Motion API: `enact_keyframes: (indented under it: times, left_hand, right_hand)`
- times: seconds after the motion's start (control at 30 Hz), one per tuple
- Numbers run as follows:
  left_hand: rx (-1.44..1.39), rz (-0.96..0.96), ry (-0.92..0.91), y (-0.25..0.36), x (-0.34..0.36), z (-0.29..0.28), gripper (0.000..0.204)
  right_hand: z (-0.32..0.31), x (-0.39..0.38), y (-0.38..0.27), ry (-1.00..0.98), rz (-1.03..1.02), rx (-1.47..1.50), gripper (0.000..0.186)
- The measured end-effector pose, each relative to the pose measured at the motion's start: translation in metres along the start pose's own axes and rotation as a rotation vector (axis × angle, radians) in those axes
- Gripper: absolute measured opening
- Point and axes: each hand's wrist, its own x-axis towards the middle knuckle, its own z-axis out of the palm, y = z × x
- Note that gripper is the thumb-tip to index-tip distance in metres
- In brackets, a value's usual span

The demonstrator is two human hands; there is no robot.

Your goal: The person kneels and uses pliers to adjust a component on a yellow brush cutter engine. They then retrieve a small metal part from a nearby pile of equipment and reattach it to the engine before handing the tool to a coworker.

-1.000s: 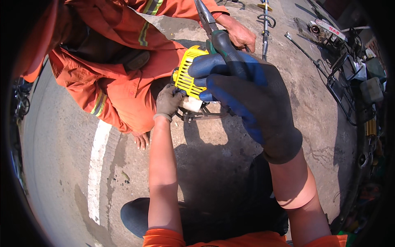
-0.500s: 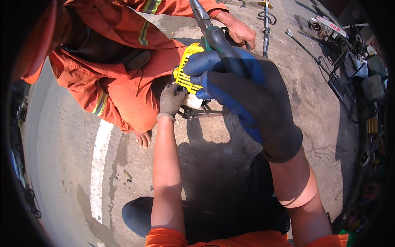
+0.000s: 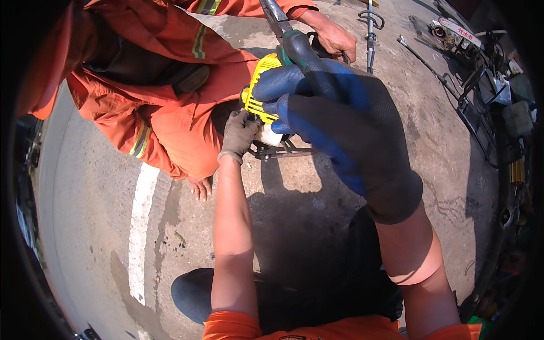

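My right hand (image 3: 351,124), in a blue and dark glove, is closed around the dark green handles of a pair of pliers (image 3: 300,48). The pliers' metal jaws point up and away, above a small engine with a slotted yellow cover (image 3: 262,85). My left hand (image 3: 239,135), in a grey-brown glove, has its fingers curled against the engine's lower left side, beside a whitish tank (image 3: 268,135). What exactly those fingertips grip is hidden. My right glove and the pliers cover much of the engine's right side.
A co-worker in orange clothing (image 3: 170,119) crouches at the far left, one bare hand (image 3: 199,188) low by the knee. The other hand (image 3: 337,42) is behind the pliers. A long-shafted tool (image 3: 370,39), a chainsaw (image 3: 459,33) and other equipment lie right. A white line (image 3: 141,226) marks the ground.
The view has shifted slightly, so the scene sits a little farther right. Both my hands keep nearly the same pose, with the pliers still in my right hand.
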Motion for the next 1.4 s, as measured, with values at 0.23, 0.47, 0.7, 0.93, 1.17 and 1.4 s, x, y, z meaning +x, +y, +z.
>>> enact_keyframes:
  times: [0.23, 0.47, 0.7, 0.93, 1.17, 1.4]
  left_hand:
    - [0.149, 0.001, 0.154, 0.026, -0.005, 0.005, 0.032]
    - [0.047, -0.111, 0.141, 0.032, -0.005, 0.007, 0.036]
    - [-0.022, 0.002, -0.027, 0.008, 0.004, -0.008, 0.035]
    - [0.156, -0.124, 0.226, 0.03, -0.005, 0.009, 0.036]
    - [0.001, -0.106, 0.095, 0.025, 0.003, 0.005, 0.039]
    - [0.091, -0.062, 0.079, 0.028, -0.003, -0.003, 0.037]
  right_hand:
    - [-0.001, -0.001, 0.0, -0.031, -0.012, -0.008, 0.019]
    - [0.001, 0.0, 0.0, -0.048, 0.173, 0.178, 0.02]
    - [0.003, 0.004, 0.003, -0.068, 0.025, -0.075, 0.022]
    - [0.008, 0.006, -0.004, -0.066, 0.127, -0.035, 0.018]
    - [0.006, 0.001, 0.004, -0.033, -0.058, -0.208, 0.019]
    - [0.005, -0.002, 0.003, -0.029, -0.055, -0.166, 0.019]
